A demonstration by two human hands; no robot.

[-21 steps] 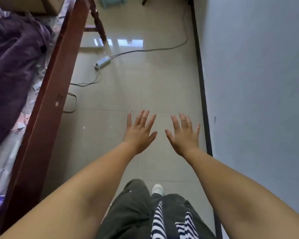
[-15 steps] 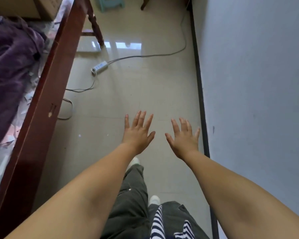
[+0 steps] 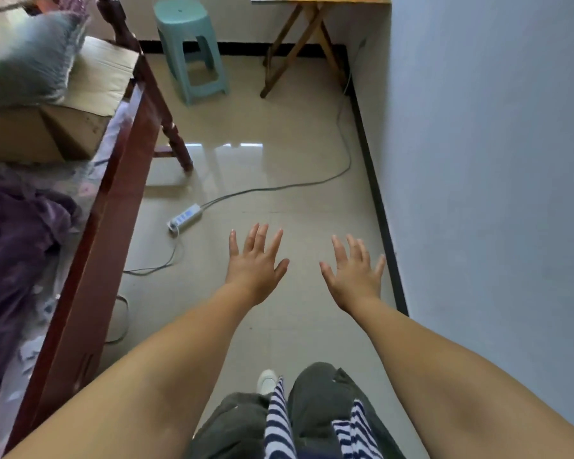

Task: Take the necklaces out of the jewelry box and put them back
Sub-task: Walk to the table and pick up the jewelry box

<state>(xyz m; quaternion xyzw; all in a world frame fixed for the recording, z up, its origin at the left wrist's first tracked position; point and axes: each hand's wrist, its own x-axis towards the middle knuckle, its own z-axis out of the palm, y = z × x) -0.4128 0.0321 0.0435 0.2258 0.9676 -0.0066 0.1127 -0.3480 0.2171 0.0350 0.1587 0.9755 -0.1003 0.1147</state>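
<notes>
No jewelry box or necklace shows in the head view. My left hand [image 3: 254,265] is stretched out in front of me over the tiled floor, palm down, fingers spread, holding nothing. My right hand [image 3: 355,274] is held out beside it, also palm down with fingers apart and empty. Both hands hover in the air above the floor, a short gap between them. Below them I see my dark trousers, a striped cloth and one white shoe [image 3: 266,380].
A dark red wooden bed frame [image 3: 113,200] runs along the left, with a purple blanket [image 3: 10,246] and a cardboard box [image 3: 63,127] on it. A power strip [image 3: 184,217] and its cable lie on the floor. A green stool [image 3: 191,48] and wooden folding table [image 3: 315,14] stand ahead. A wall [image 3: 494,160] closes the right.
The view has tilted up and moved forward: the stool, table and box have come into sight. My hands have stayed outstretched and have spread slightly further apart.
</notes>
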